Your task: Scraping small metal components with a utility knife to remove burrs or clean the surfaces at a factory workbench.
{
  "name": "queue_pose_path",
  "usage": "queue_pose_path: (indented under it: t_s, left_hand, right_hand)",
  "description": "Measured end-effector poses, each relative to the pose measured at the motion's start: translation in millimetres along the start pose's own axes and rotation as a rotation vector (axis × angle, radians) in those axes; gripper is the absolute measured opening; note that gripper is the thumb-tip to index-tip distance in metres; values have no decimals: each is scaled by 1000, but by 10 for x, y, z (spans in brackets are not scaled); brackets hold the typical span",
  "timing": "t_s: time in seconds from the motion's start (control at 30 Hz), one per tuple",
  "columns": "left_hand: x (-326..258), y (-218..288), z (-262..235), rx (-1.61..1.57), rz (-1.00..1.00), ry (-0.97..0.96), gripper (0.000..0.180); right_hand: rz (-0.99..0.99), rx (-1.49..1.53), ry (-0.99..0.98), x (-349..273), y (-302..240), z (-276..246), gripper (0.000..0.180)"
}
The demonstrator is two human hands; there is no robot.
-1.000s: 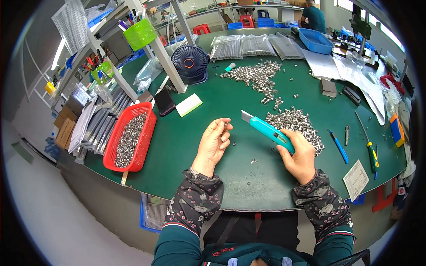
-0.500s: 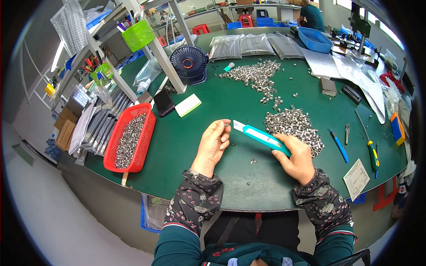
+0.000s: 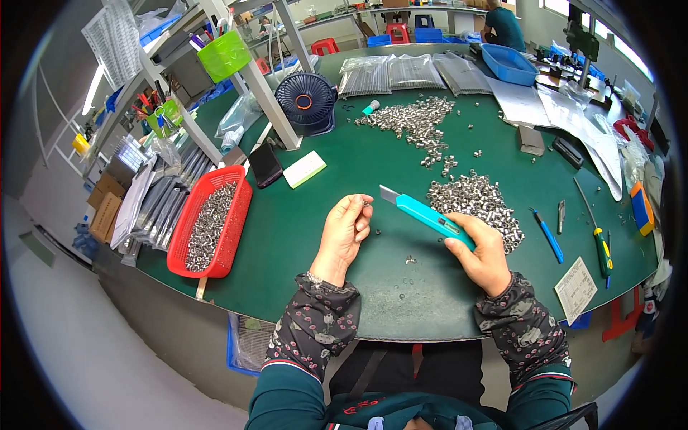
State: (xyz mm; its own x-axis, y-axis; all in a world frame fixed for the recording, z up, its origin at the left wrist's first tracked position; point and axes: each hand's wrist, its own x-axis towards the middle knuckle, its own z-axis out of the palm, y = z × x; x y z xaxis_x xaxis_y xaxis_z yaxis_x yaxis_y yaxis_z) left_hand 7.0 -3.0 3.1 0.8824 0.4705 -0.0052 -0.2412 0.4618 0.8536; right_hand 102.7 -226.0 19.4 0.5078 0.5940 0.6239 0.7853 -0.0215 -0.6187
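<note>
While the right hand (image 3: 481, 252) grips a turquoise utility knife (image 3: 428, 215) by its handle, blade end out and pointing up and to the left, the left hand (image 3: 345, 233) pinches a small metal part (image 3: 365, 203) between thumb and fingertips, just left of the blade tip. Both hands hover over the green tabletop (image 3: 322, 236), and the knife is the thing to place everything by. Just right of the knife, beyond the right hand, lies a heap of small silvery metal parts (image 3: 476, 201); a second, looser scatter of metal parts (image 3: 416, 118) lies farther back from the knife, toward a small dark desk fan (image 3: 306, 102). Well to the left of the knife sits a red basket (image 3: 240, 215) holding more such parts. A few stray pieces (image 3: 410, 259) lie on the cloth below the knife.

As I judge it, the main risk is the exposed blade near the left fingertips: the part is tiny, so a slip of the blade off its hard rounded surface could carry the edge into the thumb or forefinger. A light pinch could also let the part flick away and get lost among the strays. Pressing sideways on the thin blade might snap its tip.
</note>
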Motion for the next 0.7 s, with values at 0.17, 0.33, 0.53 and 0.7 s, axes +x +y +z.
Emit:
queue_pose_path:
  t_s: [0.17, 0.33, 0.53, 0.7]
  left_hand:
    - [-11, 24, 38, -23, 6, 29, 17]
    - [-6, 11, 34, 55, 13, 0, 14]
    - [2, -5, 1, -31, 0, -27, 12]
    - [-22, 41, 36, -87, 3, -36, 10]
  right_hand:
    - [34, -48, -25, -13, 3, 11, 29]
    - [36, -44, -16, -9, -4, 4, 29]
    - [31, -61, -26, -18, 13, 4, 30]
    - [13, -57, -24, -12, 14, 9, 30]
